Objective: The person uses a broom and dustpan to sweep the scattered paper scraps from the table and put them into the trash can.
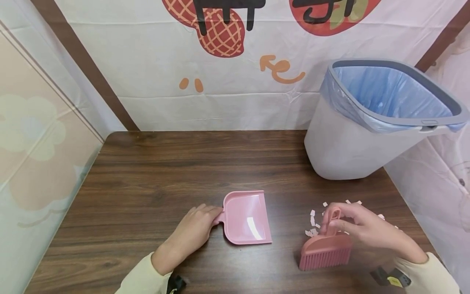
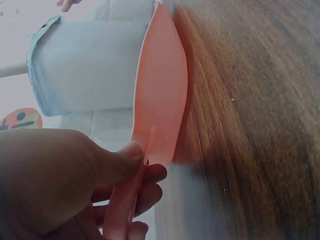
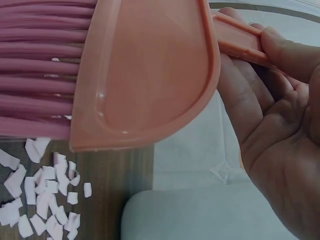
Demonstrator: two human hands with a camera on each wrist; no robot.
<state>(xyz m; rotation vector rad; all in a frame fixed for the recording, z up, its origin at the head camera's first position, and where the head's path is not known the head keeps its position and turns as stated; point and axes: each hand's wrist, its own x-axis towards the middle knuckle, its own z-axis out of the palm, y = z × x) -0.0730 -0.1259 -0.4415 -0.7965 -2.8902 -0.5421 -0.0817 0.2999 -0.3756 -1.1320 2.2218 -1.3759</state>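
A pink dustpan (image 1: pixel 244 218) lies near the middle of the table, its wide mouth turned to the right. My left hand (image 1: pixel 196 226) grips its short handle, thumb on one side and curled fingers on the other, as the left wrist view shows. To the right, my right hand (image 1: pixel 367 226) holds a pink hand brush (image 1: pixel 327 249) by its handle, bristles pointing down. Small white paper scraps (image 1: pixel 312 220) lie scattered behind the brush, partly hidden by the right hand. The right wrist view shows a cluster of scraps (image 3: pixel 47 187) beside the bristles (image 3: pixel 40 75).
A tall white bin (image 1: pixel 341 139) with a blue liner bag (image 1: pixel 389 92) stands at the table's back right corner. The dark wood table (image 1: pixel 176 167) ends at a printed cloth (image 1: pixel 147 53) behind, with more cloth at both sides.
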